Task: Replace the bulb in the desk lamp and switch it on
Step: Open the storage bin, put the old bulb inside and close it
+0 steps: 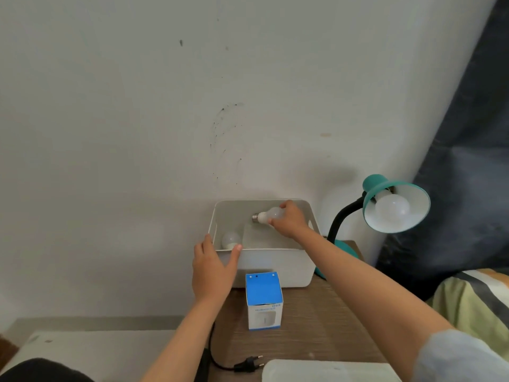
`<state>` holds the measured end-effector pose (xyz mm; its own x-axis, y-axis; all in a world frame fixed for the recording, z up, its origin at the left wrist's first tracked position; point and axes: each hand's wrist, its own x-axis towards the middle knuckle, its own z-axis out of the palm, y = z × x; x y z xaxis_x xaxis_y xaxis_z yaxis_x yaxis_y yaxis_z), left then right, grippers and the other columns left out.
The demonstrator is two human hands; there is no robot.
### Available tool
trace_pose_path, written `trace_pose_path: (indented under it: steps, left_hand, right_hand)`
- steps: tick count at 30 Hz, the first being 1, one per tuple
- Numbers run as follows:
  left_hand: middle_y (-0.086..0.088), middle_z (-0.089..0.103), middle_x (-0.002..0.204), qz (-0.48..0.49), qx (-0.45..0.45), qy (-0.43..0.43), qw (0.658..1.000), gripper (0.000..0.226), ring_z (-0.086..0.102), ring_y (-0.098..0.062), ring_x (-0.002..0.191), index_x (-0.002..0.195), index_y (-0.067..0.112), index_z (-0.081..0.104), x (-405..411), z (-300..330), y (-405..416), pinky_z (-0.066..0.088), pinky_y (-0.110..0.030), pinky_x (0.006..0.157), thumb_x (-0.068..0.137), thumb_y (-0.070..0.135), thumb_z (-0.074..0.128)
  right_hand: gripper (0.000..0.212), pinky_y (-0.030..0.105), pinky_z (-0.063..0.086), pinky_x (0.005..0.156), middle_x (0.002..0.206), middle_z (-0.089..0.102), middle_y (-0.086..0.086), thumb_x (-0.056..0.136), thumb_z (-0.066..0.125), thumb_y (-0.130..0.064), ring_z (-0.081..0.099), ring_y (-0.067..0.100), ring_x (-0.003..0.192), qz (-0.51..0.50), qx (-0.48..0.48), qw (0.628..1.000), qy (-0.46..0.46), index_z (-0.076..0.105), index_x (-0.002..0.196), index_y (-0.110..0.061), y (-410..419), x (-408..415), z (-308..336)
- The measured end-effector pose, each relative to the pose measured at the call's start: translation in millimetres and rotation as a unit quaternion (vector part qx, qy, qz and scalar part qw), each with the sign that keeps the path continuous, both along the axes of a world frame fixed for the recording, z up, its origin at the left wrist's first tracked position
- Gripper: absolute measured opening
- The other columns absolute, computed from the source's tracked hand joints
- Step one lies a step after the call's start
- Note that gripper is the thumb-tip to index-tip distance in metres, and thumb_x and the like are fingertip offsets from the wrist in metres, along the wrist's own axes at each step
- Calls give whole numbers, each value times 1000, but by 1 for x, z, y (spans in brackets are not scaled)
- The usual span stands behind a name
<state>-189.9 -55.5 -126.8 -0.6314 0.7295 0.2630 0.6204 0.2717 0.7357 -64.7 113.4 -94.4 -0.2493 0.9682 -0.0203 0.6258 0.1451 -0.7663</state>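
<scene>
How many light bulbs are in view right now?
3: one in the right hand over the bin, one lying in the bin, one in the lamp. The box may hide another.

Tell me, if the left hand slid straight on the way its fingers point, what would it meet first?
The left hand already rests on the bin's near rim; going on, it would likely reach the bulb lying inside, though depth is unclear.

Teal lamp (396, 202), white bulb (271, 215), white bin (275, 264), blue-and-white box (264, 300), black plug (248, 364), striped green-yellow bedding (473, 299) at 4 o'clock.
</scene>
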Motion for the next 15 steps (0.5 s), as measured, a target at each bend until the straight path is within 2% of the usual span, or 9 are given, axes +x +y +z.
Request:
trace_pose_path:
  steps: [5, 7, 10, 15]
  left_hand:
    - [-12, 34, 144, 5, -8, -24, 1000, 83, 40, -30, 130, 143, 9, 24, 3, 3, 0, 45, -42, 93, 82, 55, 57]
    - [-13, 32, 145, 4, -20, -42, 999, 83, 38, -31, 131, 143, 8, 22, 4, 6, 1, 43, -43, 97, 83, 53, 58]
    - [-15, 29, 148, 8, -48, -73, 996, 84, 34, -35, 133, 144, 7, 19, 4, 15, 2, 38, -46, 102, 83, 49, 60]
    - [-19, 30, 148, 11, -8, -98, 995, 77, 30, -35, 135, 142, 4, 22, 30, 26, -25, 31, -44, 108, 86, 41, 59]
  right_hand:
    - [53, 29, 41, 77, 126, 55, 19, 84, 65, -23, 55, 30, 111, -24, 12, 1000, -15, 44, 126, 1, -5, 1, 3]
    - [57, 32, 43, 87, 132, 51, 19, 85, 64, -24, 52, 30, 118, -17, 30, 999, -9, 42, 131, 1, -15, 7, 10]
    - [61, 34, 37, 105, 141, 46, 16, 88, 61, -27, 44, 28, 129, 12, 99, 995, 10, 37, 138, -2, -43, 24, 20]
    - [49, 22, 34, 97, 129, 57, 11, 87, 63, -24, 52, 22, 120, 79, 222, 972, 20, 49, 131, -7, -124, 77, 23]
